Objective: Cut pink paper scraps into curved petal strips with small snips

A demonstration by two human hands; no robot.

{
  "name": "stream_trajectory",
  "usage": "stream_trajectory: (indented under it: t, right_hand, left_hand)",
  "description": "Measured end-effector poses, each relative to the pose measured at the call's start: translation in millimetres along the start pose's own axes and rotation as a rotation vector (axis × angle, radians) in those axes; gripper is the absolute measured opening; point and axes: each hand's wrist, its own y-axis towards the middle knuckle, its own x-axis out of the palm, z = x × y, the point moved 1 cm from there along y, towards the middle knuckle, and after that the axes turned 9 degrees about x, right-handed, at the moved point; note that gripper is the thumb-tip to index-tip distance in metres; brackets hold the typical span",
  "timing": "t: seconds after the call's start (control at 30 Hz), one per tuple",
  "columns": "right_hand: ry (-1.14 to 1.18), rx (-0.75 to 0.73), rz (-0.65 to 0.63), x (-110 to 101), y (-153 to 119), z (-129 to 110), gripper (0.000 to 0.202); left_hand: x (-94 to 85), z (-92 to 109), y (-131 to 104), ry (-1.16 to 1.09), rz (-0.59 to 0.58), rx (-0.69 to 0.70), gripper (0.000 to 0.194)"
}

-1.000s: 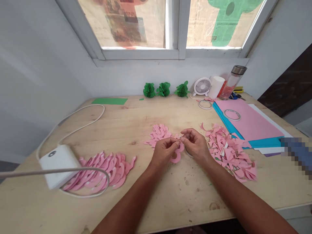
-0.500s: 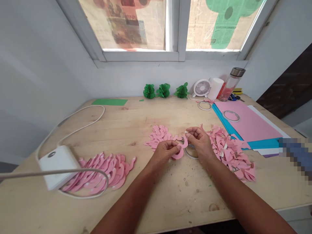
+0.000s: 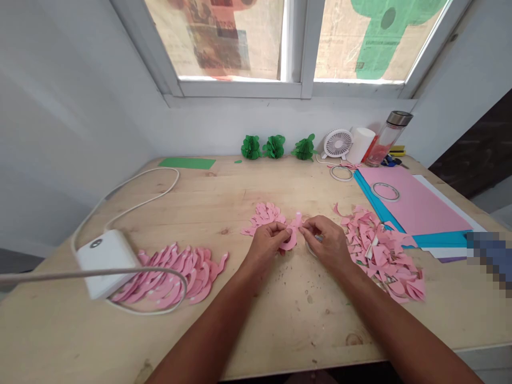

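Observation:
My left hand point(image 3: 269, 241) pinches a curved pink paper cutout point(image 3: 291, 242) between thumb and fingers. The fingers of my right hand point(image 3: 328, 238) are pinched at the cutout's right edge, near its upper tip, where a small whitish patch shows. Partly hidden under my right hand lies a roll of tape point(image 3: 309, 248). Just behind my left hand is a pile of small pink cutouts point(image 3: 265, 213). Larger curved pink cutouts point(image 3: 200, 272), several with pale spots at their ends, are heaped to the left.
Pink paper scraps point(image 3: 380, 250) are piled right of my right hand. A white power bank point(image 3: 107, 261) with a looping cable stands at left. Pink sheets point(image 3: 424, 208) carry another tape roll point(image 3: 385, 192). Green paper ornaments point(image 3: 274, 147), a small fan point(image 3: 338, 144) and a bottle point(image 3: 388, 140) line the back.
My right hand has come down from above the cutout to its right edge. A whitish patch now shows on the cutout's raised tip. The view has shifted slightly.

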Motion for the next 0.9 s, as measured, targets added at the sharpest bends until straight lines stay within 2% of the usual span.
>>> stream_trajectory:
  t: [0.13,0.33,0.73,0.9]
  right_hand:
    - [-0.155,-0.184,-0.006,3.8,-0.8,1.7,0.015]
    - [-0.325,-0.293,0.001,4.1,-0.6,1.2,0.021]
    - [-0.419,-0.363,0.010,2.2,-0.7,-2.8,0.023]
    - [-0.441,-0.375,-0.025,3.4,-0.8,-3.0,0.025]
  left_hand:
    - [-1.8,1.1,-0.5,0.016,0.008,0.008,0.021]
    - [-2.5,2.3,-0.7,0.029,0.003,-0.003,0.019]
    - [-4.9,3.8,-1.3,-0.011,-0.037,0.013,0.023]
    - [-5.8,2.2,-0.3,0.014,-0.051,0.011,0.025]
